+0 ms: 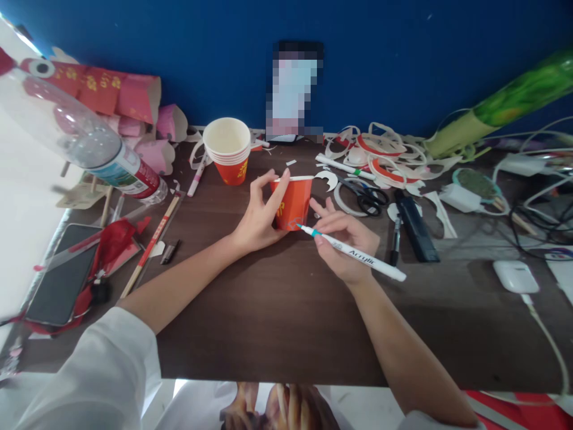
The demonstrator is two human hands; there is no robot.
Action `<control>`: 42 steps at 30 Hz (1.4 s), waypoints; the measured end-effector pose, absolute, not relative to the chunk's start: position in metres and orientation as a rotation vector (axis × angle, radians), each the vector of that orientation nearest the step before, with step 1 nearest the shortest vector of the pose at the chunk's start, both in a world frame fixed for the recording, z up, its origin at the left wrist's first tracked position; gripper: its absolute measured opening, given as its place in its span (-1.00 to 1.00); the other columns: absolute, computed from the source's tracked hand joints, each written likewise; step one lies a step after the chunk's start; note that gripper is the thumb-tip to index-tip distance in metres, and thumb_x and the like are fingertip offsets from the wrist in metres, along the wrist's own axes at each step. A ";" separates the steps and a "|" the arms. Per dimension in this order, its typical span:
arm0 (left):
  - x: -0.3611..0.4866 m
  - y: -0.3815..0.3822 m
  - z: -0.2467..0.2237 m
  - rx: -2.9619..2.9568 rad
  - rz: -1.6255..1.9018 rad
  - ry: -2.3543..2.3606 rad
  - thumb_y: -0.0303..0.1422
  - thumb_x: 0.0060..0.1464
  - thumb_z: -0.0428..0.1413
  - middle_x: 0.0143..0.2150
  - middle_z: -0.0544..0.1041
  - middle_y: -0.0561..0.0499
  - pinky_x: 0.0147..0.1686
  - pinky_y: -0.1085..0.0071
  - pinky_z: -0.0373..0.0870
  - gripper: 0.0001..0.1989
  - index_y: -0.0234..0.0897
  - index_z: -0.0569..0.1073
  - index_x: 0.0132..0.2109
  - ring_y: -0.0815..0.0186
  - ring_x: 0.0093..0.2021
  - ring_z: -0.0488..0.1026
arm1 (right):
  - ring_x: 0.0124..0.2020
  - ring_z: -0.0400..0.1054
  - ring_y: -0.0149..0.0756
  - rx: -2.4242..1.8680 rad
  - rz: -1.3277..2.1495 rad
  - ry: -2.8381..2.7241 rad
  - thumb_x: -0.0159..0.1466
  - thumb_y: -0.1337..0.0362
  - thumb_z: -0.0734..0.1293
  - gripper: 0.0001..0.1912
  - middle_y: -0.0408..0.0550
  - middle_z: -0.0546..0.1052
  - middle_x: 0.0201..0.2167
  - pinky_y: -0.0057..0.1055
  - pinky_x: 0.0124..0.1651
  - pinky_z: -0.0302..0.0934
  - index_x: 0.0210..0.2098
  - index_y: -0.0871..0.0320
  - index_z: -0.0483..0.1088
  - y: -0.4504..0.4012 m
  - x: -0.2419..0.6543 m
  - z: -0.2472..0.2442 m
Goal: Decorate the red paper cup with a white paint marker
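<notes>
My left hand (265, 212) is closed around a red-orange paper cup (295, 202) with a white rim and a bit of yellow lettering. The cup is upright at the middle of the table. In my right hand (347, 239) is a white acrylic marker (358, 254) with a teal band, held like a pen. Its blue tip touches the cup's side near the bottom, where thin light-blue curved lines show. Some of the fingers behind the cup are hidden.
Behind stands a stack of paper cups (227, 146), with a propped phone (293, 95) against the blue wall. Black scissors (367, 194), another white marker (344, 167) and paper strips (385, 155) lie right. A plastic bottle (120, 164) and a dark phone (65, 275) are left.
</notes>
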State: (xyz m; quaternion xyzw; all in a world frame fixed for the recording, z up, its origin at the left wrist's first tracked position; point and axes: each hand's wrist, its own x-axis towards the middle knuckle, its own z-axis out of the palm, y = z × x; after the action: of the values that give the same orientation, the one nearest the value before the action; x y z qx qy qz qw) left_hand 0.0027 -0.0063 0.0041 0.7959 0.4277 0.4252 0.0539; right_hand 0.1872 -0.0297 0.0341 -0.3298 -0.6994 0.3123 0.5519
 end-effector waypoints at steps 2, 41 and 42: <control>0.003 -0.007 0.005 2.429 1.273 1.289 -0.16 0.05 0.15 0.23 0.06 -0.27 0.22 0.03 0.09 -0.07 -0.19 -0.24 0.37 0.00 0.27 0.09 | -0.11 0.51 -0.05 -0.788 0.687 -1.668 0.06 0.38 0.41 -0.87 -0.18 0.52 -0.47 0.19 0.32 -0.07 -0.44 0.06 0.38 -0.030 0.186 0.035; 0.000 -0.003 0.006 2.517 1.275 1.246 -0.14 0.09 0.10 0.27 0.20 -0.31 0.23 -0.02 0.11 -0.14 -0.27 -0.19 0.35 -0.01 0.33 0.08 | -0.04 0.47 -0.03 -0.839 0.560 -1.640 0.09 0.38 0.38 -0.88 -0.17 0.53 -0.45 0.16 0.32 -0.05 -0.42 0.05 0.38 -0.027 0.188 0.029; 0.000 -0.003 0.007 2.509 1.264 1.247 -0.13 0.10 0.09 0.28 0.19 -0.31 0.22 -0.02 0.12 -0.14 -0.26 -0.21 0.35 -0.01 0.33 0.08 | -0.05 0.48 -0.05 -0.832 0.571 -1.603 0.14 0.31 0.36 -0.96 -0.16 0.55 -0.44 0.14 0.32 -0.04 -0.40 0.04 0.39 -0.027 0.188 0.028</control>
State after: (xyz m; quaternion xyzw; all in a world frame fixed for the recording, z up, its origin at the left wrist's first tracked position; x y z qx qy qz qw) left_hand -0.0003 -0.0032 0.0067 0.8157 0.4054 0.4112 0.0340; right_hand 0.1884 -0.0269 0.0282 -0.3566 -0.6869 0.2448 0.5841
